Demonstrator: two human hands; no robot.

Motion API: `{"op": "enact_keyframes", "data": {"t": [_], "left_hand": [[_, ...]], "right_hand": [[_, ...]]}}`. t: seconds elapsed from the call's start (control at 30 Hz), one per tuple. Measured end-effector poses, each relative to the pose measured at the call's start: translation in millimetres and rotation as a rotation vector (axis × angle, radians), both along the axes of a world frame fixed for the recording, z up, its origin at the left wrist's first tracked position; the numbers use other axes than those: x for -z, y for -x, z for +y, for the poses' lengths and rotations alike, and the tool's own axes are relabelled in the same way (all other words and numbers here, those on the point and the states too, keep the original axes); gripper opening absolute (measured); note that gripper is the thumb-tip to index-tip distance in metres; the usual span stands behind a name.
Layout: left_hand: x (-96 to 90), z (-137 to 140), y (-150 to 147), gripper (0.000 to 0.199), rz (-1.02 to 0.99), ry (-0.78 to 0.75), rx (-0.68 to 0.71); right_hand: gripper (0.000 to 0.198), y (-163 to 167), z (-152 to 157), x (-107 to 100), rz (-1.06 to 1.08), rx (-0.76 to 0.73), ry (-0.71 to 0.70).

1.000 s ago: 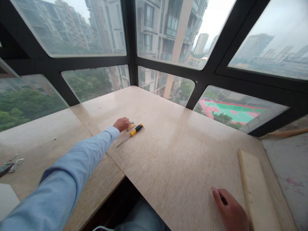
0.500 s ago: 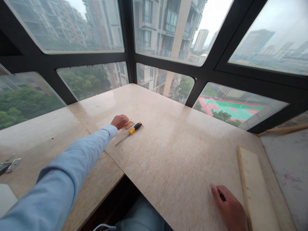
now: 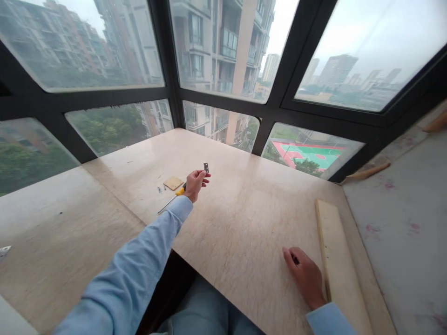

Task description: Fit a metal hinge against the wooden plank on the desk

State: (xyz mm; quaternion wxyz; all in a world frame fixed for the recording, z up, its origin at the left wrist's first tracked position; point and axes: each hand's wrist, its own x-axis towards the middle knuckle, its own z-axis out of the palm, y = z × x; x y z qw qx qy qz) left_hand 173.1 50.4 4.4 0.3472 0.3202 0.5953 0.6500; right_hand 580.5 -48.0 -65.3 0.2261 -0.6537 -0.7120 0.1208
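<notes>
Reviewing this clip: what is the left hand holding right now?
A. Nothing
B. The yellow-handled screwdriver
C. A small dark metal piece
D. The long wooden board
C: the left hand pinches a small dark metal piece above the table, while the screwdriver lies on the tabletop.

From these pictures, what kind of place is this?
Probably a high-rise flat's bay window under fit-out: tall windows over towers, a marble sill, a screwdriver; the left hand holds a small hinge.

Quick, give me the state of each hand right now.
Left hand: closed on a small metal hinge, lifted above the tabletop.
Right hand: open, resting flat beside the wooden board.
</notes>
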Motion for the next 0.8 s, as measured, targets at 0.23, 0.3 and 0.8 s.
{"op": "enact_keyframes", "data": {"t": [0.23,0.3,0.8], "left_hand": [[8.7,-34.9,-125.2,0.028,-0.532,-0.038,0.244],[13.9,-45.6,-155.6,0.032,-0.567,-0.006,0.347],[32.2,-87.3,-298.6,0.038,-0.521,0.177,1.092]], "right_hand": [[0.051,-3.8,0.9,-11.3,0.240,-0.094,0.064],[0.048,-9.7,-0.1,-19.2,0.369,-0.144,0.138],[0.044,-56.9,3.6,-62.3,0.893,-0.186,0.301]]}}
